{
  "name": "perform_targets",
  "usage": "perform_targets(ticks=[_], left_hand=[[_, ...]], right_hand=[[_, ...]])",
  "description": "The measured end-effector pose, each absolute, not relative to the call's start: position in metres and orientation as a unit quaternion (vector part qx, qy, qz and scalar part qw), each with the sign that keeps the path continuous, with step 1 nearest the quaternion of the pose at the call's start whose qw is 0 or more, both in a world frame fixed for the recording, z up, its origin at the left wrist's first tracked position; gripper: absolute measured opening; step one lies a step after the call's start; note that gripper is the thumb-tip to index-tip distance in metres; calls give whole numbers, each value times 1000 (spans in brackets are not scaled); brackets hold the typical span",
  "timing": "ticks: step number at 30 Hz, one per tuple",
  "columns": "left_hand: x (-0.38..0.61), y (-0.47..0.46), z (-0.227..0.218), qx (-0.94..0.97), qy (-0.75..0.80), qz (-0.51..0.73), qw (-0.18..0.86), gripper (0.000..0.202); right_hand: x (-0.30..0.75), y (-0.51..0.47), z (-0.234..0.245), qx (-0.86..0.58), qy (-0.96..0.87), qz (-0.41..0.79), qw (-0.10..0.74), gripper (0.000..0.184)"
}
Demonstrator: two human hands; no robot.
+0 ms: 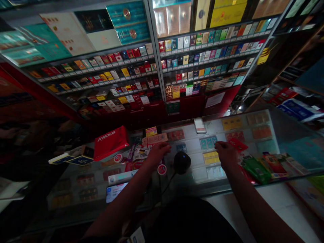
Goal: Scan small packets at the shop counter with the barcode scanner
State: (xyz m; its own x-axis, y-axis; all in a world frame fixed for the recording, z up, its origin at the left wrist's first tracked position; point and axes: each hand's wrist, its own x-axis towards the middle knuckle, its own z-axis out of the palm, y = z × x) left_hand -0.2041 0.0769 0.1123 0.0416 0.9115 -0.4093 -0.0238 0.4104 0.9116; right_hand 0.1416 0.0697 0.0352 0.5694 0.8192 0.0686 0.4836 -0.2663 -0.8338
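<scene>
Glass counter-top [177, 189] spread beneath both hands, with a phone [116, 192] lying near its edge. The left hand [157, 153], loosely curled, sat against a pink card [155, 138] beside a black round puck [181, 162] on a cable, while the right hand [226, 153], also curled, stayed just short of a red card [237, 145]; neither grip could be told for certain. Shelves of cigarette packs [101, 67] rose beyond.

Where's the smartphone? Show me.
In the head view, the smartphone lies on the glass counter at lower left, beside the left forearm.
</scene>
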Motion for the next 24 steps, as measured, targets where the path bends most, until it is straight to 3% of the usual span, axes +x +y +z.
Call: perform_targets(ticks=[5,11,18,24], left_hand=[[-278,97,95,347,625,418,560,35],[-313,105,72,273,630,440,579,36],[-315,109,46,188,572,459,654,38],[-319,114,38,155,574,457,661,38]], right_hand=[[65,115,63,-724,-485,260,416,33],[-30,174,73,-619,-683,304,241,21],[-119,218,51,-515,-828,221,-3,36],[-155,244,27,-493,-845,200,-58,36]])
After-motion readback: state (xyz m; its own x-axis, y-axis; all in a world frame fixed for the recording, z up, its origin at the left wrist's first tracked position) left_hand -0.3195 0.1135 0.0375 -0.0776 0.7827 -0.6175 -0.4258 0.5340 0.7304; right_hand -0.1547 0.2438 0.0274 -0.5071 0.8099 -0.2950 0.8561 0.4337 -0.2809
